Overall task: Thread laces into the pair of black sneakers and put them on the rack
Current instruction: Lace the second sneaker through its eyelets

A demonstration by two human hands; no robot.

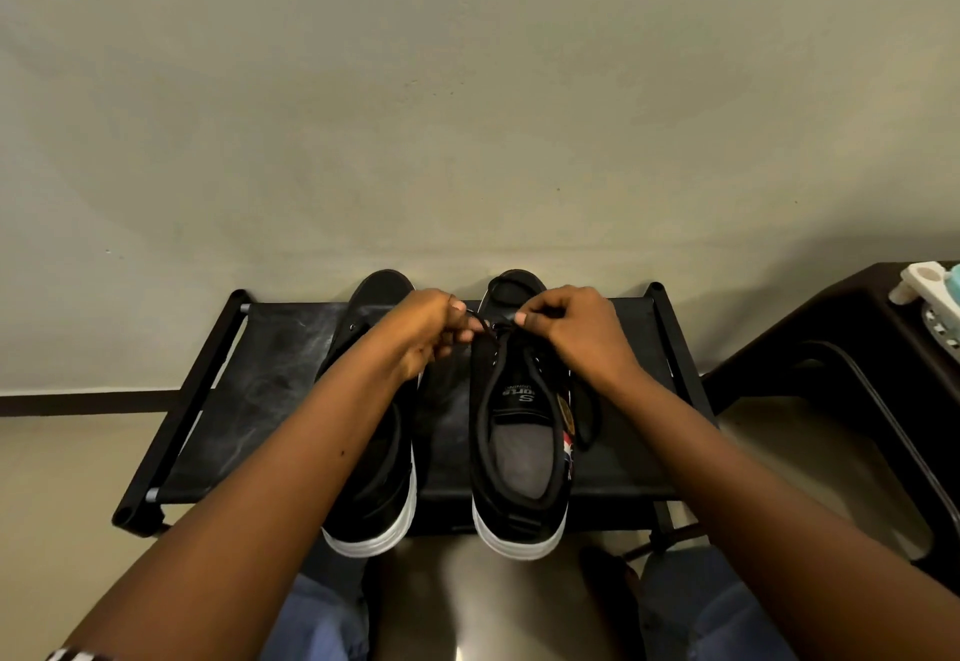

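Lacing is the step in hand, and I judge it late in the job: both sneakers sit side by side on the top shelf of the rack [291, 348], toes to the wall, heels toward me. My left hand [423, 330] and right hand [576, 330] meet over the front of the right sneaker [519, 452]. Each hand's fingers are curled tight, pinching a strand of the black lace [491, 328] between thumb and forefinger, the two strands crossing just between the hands. A slack loop of lace hangs off the right side of that sneaker, so there is length left to take up.

The left sneaker [374, 478] is mostly hidden under my left forearm; I cannot tell whether it is laced.

Next, I reckon, the move calls for finding the open eyelet, feeding a lace tip through it without twisting, then pulling both strands even. Black lace on black upper in dim light makes the eyelets hard to pick out, so I would go slowly.

Writing: the insole of the right sneaker carries a printed logo, upside down from here, a large "S" with what looks like "SPORTS" beside it; the smaller line is unreadable. A round yellowish badge and a red, white and blue patch sit on its outer side, too small to read.
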